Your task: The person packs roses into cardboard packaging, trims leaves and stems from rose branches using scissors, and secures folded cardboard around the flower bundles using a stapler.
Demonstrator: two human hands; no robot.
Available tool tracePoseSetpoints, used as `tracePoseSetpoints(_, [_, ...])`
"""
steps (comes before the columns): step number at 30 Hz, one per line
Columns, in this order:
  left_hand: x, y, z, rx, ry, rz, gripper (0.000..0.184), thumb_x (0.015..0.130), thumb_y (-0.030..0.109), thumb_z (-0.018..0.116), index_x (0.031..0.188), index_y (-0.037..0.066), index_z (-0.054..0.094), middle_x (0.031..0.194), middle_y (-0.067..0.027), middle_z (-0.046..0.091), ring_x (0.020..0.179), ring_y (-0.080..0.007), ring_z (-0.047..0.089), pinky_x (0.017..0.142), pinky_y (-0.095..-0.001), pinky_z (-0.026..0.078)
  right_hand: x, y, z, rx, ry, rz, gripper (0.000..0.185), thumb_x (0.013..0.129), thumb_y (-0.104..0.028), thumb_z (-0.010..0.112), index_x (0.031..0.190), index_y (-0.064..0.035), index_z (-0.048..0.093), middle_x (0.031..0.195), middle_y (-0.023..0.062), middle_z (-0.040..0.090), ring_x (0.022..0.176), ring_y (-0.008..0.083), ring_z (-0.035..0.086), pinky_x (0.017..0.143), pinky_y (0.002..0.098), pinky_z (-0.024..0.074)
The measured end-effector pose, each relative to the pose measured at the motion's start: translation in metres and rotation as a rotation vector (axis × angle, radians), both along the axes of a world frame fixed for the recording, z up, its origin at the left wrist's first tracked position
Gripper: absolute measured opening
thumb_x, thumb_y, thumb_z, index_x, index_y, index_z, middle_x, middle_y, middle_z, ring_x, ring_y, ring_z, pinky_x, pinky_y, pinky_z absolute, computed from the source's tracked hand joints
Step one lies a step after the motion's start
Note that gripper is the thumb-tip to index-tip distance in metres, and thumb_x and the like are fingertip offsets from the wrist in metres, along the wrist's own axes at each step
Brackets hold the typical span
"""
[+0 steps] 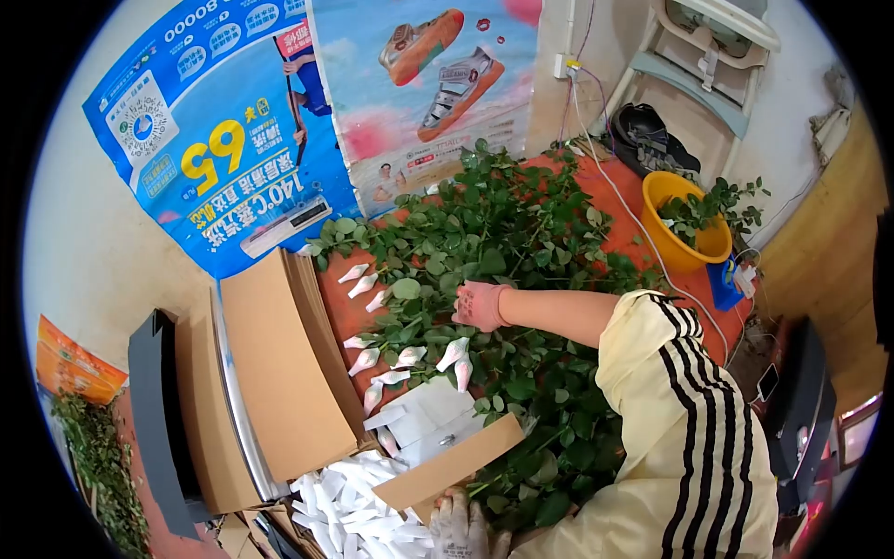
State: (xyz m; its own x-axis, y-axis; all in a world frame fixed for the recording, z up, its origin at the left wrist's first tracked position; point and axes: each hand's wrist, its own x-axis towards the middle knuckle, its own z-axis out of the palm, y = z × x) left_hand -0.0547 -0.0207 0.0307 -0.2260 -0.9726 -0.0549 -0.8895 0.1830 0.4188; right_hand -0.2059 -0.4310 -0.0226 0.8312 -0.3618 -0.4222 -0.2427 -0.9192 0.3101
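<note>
The left hand [461, 529], in a greyish glove, is at the bottom edge, its fingertips near a brown cardboard strip [453, 463]; I cannot tell how far it is open or whether it grips something. The right hand [480, 306], in a pink glove, has its fingers bent inward among the leafy stems [549, 391]; leaves hide whether a stem is inside, so I cannot tell its hold.

At the left stand tall cardboard sheets [284, 363], beside a heap of white sleeves [340, 503]. Next come pale wrapped flower buds [365, 361], to the left of the leaves. The strip lies between the left hand and a white sheet [426, 415]. On the right are a white cable [667, 272] and a yellow bucket [659, 224] with leafy branches inside.
</note>
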Motion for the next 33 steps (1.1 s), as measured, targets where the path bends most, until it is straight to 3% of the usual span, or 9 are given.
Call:
tracePoseSetpoints(5, [0.003, 0.0, -0.003, -0.026, 0.044, 0.008, 0.072, 0.073, 0.037, 0.068, 0.127, -0.004, 0.045, 0.138, -0.0277, 0.034, 0.126, -0.0476, 0.032, 0.104, -0.0564, 0.026, -0.023, 0.008, -0.036, -0.12, -0.184, 0.104, 0.015, 0.077, -0.022, 0.053, 0.085, -0.0103, 0.057, 0.075, 0.0015, 0.061, 0.075, 0.021, 0.06, 0.063, 0.0345, 0.0427])
tracePoseSetpoints(14, [0.001, 0.0, 0.002, -0.018, 0.048, 0.023, 0.067, 0.076, 0.038, 0.066, 0.126, -0.003, 0.047, 0.139, -0.0273, 0.034, 0.126, -0.0463, 0.033, 0.104, -0.0563, 0.026, -0.006, 0.025, -0.041, -0.213, -0.417, -0.163, 0.009, 0.079, -0.017, 0.048, 0.075, -0.0129, 0.056, 0.065, 0.0008, 0.057, 0.071, 0.0212, 0.058, 0.063, 0.0351, 0.0417])
tracePoseSetpoints(16, [0.001, -0.001, 0.004, 0.002, 0.042, 0.034, 0.067, 0.077, 0.038, 0.065, 0.126, -0.003, 0.047, 0.138, -0.0274, 0.035, 0.126, -0.046, 0.033, 0.104, -0.0564, 0.026, 0.006, 0.035, -0.056, -0.437, -0.457, -0.162, 0.012, 0.08, -0.016, 0.047, 0.074, -0.0132, 0.056, 0.07, 0.0016, 0.06, 0.076, 0.0212, 0.06, 0.064, 0.0351, 0.0421])
tracePoseSetpoints(17, [0.0, -0.001, 0.004, -0.003, 0.038, 0.031, 0.067, 0.077, 0.039, 0.065, 0.126, -0.003, 0.048, 0.138, -0.0273, 0.035, 0.126, -0.046, 0.033, 0.104, -0.0561, 0.027, 0.022, 0.031, -0.06, -0.123, -0.273, -0.468, 0.012, 0.078, -0.018, 0.054, 0.081, -0.0123, 0.064, 0.088, 0.0037, 0.066, 0.088, 0.0216, 0.063, 0.071, 0.0363, 0.0465])
tracePoseSetpoints(20, [0.004, 0.0, 0.002, -0.02, 0.054, 0.047, 0.065, 0.077, 0.039, 0.065, 0.125, -0.003, 0.049, 0.138, -0.027, 0.035, 0.125, -0.0457, 0.034, 0.102, -0.0553, 0.028, 0.039, 0.051, 0.0, -0.054, 0.146, -0.355, 0.025, 0.069, -0.019, 0.065, 0.093, -0.0118, 0.069, 0.1, 0.0054, 0.067, 0.096, 0.0223, 0.062, 0.078, 0.0369, 0.0489])
tracePoseSetpoints(21, [0.005, 0.001, 0.001, -0.03, 0.083, 0.036, 0.065, 0.078, 0.039, 0.065, 0.125, -0.003, 0.049, 0.138, -0.0267, 0.036, 0.125, -0.0454, 0.035, 0.102, -0.0549, 0.029, 0.054, 0.05, 0.025, -0.015, 0.124, -0.374, 0.043, 0.061, -0.019, 0.071, 0.103, -0.0111, 0.068, 0.107, 0.0079, 0.066, 0.101, 0.0233, 0.062, 0.083, 0.0375, 0.0496])
tracePoseSetpoints(24, [0.01, -0.001, 0.0, -0.072, 0.119, 0.014, 0.063, 0.077, 0.039, 0.065, 0.123, -0.002, 0.052, 0.136, -0.0263, 0.038, 0.123, -0.0446, 0.036, 0.1, -0.0547, 0.031, 0.089, 0.016, 0.083, -0.026, -0.243, -0.349, 0.023, 0.075, -0.019, 0.051, 0.088, -0.0046, 0.064, 0.086, 0.0153, 0.066, 0.085, 0.0295, 0.065, 0.071, 0.04, 0.0515])
tracePoseSetpoints(26, [0.012, -0.001, -0.009, -0.078, 0.097, 0.008, 0.065, 0.074, 0.041, 0.067, 0.121, -0.001, 0.054, 0.134, -0.0265, 0.039, 0.121, -0.0443, 0.037, 0.098, -0.055, 0.032, 0.111, -0.052, 0.043, 0.023, -0.655, -0.326, 0.024, 0.08, -0.017, 0.046, 0.092, -0.0073, 0.064, 0.088, 0.0157, 0.065, 0.085, 0.0332, 0.063, 0.075, 0.0403, 0.0509])
tracePoseSetpoints(33, [0.012, 0.008, -0.059, -0.192, 0.038, -0.041, 0.073, 0.064, 0.047, 0.072, 0.118, 0.001, 0.056, 0.136, -0.0275, 0.037, 0.12, -0.0453, 0.037, 0.094, -0.0561, 0.035, 0.133, -0.129, -0.06, 0.028, -0.371, -0.589, 0.036, 0.078, -0.016, 0.054, 0.113, -0.0082, 0.056, 0.119, 0.0115, 0.058, 0.11, 0.0232, 0.056, 0.092, 0.0349, 0.0446])
